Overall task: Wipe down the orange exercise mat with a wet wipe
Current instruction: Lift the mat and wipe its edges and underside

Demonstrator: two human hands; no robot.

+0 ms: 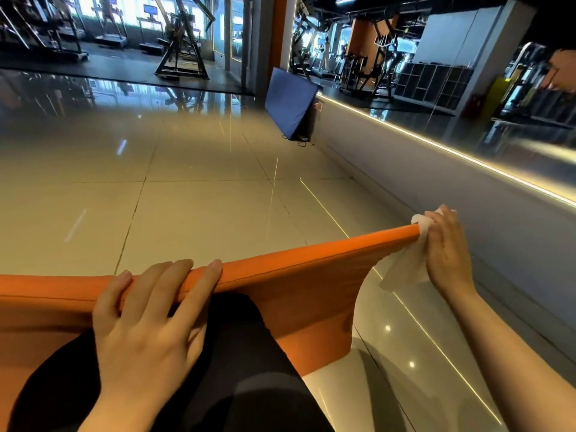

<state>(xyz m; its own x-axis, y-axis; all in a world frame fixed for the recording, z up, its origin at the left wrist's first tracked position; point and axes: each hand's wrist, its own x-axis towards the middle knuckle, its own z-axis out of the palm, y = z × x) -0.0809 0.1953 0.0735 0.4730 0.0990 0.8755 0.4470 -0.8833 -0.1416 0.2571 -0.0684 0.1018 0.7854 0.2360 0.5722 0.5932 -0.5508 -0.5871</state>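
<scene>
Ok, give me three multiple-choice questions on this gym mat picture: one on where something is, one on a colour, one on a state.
1. Where is the wet wipe?
A. at the mat's right corner
B. on the floor
C. under the left hand

2. What colour is the pad leaning on the wall?
A. red
B. blue
C. green

3. How does the left hand meet the orange mat?
A. hovers clear of it
B. fingers draped over its raised edge
C. lies flat beneath it

Answers: 1 A, the right hand holds the wipe against that corner; 2 B, its face is plainly blue; 3 B, fingers curl over the edge.
</scene>
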